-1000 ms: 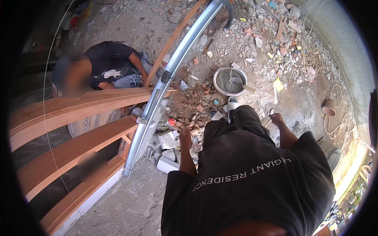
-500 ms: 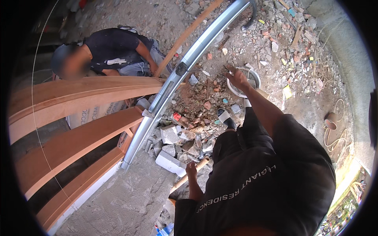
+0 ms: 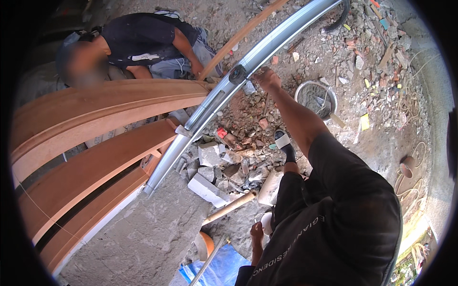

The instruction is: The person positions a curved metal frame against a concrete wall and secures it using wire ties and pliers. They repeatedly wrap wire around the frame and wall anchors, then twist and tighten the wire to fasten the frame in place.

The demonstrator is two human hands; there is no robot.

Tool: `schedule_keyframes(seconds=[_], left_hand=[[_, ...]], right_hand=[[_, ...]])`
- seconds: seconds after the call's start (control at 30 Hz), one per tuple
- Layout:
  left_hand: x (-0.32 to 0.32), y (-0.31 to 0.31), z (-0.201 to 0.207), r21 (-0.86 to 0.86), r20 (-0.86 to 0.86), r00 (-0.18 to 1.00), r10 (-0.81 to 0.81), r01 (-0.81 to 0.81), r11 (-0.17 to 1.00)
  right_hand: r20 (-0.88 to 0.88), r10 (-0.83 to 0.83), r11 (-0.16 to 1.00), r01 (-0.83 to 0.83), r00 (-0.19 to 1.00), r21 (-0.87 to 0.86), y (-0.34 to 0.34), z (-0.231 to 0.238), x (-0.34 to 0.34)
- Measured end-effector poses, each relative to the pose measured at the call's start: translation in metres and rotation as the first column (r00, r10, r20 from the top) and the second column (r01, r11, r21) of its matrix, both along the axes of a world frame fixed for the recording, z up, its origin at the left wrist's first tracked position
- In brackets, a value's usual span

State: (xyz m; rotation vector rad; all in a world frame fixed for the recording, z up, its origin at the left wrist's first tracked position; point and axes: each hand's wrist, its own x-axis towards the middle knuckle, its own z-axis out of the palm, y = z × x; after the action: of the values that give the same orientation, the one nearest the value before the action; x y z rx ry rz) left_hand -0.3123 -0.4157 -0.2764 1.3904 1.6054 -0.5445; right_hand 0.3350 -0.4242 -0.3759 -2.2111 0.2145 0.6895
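At the left, a co-worker in dark shirt was behind the reddish-brown wooden frame, and after it the silver metal rail ran slanting along the beam ends, bearing a dark round piece. In the lower middle, to the right of a tan pole, the left hand hung low, and I could not tell whether it grasped something. Higher up, the right hand was just beside the rail, near this round piece, its fingers bent but its grip unclear, with the mortar bucket further right.
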Motion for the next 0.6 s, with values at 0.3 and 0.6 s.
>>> schedule_keyframes(seconds=[0.3, 0.6], left_hand=[[0.121, 0.065, -0.008, 0.271, 0.271, 0.917, -0.292, 0.218, 0.938], [0.400, 0.096, 0.099, 0.535, 0.728, 0.477, -0.492, 0.053, 0.843]], right_hand=[[0.408, -0.276, 0.932, 0.138, 0.870, 0.336, -0.062, 0.024, 0.041], [0.587, 0.051, 0.947, -0.226, 0.808, 0.228, -0.228, 0.291, -0.013]])
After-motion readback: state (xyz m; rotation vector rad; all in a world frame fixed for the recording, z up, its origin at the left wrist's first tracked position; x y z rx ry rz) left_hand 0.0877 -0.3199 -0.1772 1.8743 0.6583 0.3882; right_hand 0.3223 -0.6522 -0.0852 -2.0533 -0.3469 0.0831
